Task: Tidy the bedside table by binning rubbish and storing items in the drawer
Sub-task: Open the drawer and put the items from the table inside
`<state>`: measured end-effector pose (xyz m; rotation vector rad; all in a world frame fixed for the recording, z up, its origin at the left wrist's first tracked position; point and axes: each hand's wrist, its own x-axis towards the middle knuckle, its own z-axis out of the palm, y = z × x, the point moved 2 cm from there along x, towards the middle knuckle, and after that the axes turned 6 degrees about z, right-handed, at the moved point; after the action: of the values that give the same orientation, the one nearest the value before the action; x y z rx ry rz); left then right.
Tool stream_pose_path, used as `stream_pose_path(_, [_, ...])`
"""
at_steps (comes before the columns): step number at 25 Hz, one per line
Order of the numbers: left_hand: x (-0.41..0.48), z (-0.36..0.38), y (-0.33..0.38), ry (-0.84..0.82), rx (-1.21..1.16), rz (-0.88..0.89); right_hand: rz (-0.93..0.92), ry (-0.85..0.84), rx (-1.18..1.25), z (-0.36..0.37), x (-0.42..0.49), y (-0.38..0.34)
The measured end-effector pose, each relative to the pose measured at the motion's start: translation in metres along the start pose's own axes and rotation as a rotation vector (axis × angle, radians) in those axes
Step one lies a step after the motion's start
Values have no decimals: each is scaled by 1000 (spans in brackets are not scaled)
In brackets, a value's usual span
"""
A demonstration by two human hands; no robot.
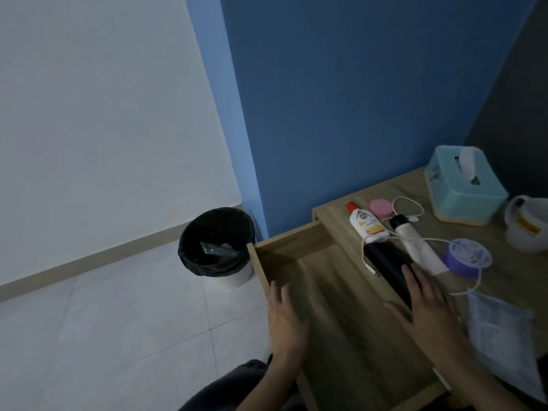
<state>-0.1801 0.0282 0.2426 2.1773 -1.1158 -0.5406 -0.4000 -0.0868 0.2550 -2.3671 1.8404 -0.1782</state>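
Both hands are spread and hold nothing. The left hand hovers over the left side of the open drawer, which looks bare inside. The right hand lies flat with its fingertips on the near end of a long black cylinder, right at the worktop's edge above the drawer.

The likeliest mishap starts there. A white cable lies across the cylinder's far end, loops beyond the fingertips and trails round a purple tub just right of them. If the cylinder is dragged or rolled into the drawer, the cable could go with it and tug the tub, or the white tube lying alongside. Being round, the cylinder may also roll away from a flat palm.

Further out past the fingers, a white bottle with a red cap and a pink tub lie close enough to be knocked. A crumpled pale wrapper lies just right of the right wrist, probably rubbish; a sweep could carry it into the drawer instead of the bin, which stands on the floor well left of the left hand.
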Motion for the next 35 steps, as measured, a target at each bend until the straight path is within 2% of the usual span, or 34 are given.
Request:
stream_pose_path(1, [1, 2, 26, 15, -15, 81, 3, 20, 40, 0, 1, 1])
stream_pose_path(3, [8, 14, 83, -63, -62, 289, -2, 42, 118, -3, 3, 2])
stream_pose_path(5, [19, 35, 131, -213, -17, 543, 0, 105, 229, -14, 8, 5])
stream_pose_path(7, [33, 62, 154, -388, 138, 721, 46, 214, 297, -29, 20, 11])
stream_pose_path(10, [54, 90, 164, -579, 474, 790, 169, 143, 193, -35, 55, 27])
stream_pose_path(13, [69, 101, 166, -550, 761, 900, 197, -21, 51, -25, 79, 39])
stream_pose_path(15, [75, 104, 165, -507, 813, 958, 211, -70, -29, -24, 84, 40])
stream_pose_path(20, [81, 99, 165, -522, 654, 970, 343, -87, 34, -32, 97, 44])
stream_pose_path(24, [79, 92, 166, -490, 519, 961, 438, -86, 280, -43, 96, 49])
stream_pose_path(29, [78, 77, 174, -385, 434, 1027, 481, 193, 447, -75, 77, 59])
stream_pose_path(32, [81, 56, 190, -372, 310, 912, 641, 238, 637, -92, 55, 62])
stream_pose_path(35, [90, 41, 196, -494, 84, 717, 854, 114, 1041, -96, 40, 62])
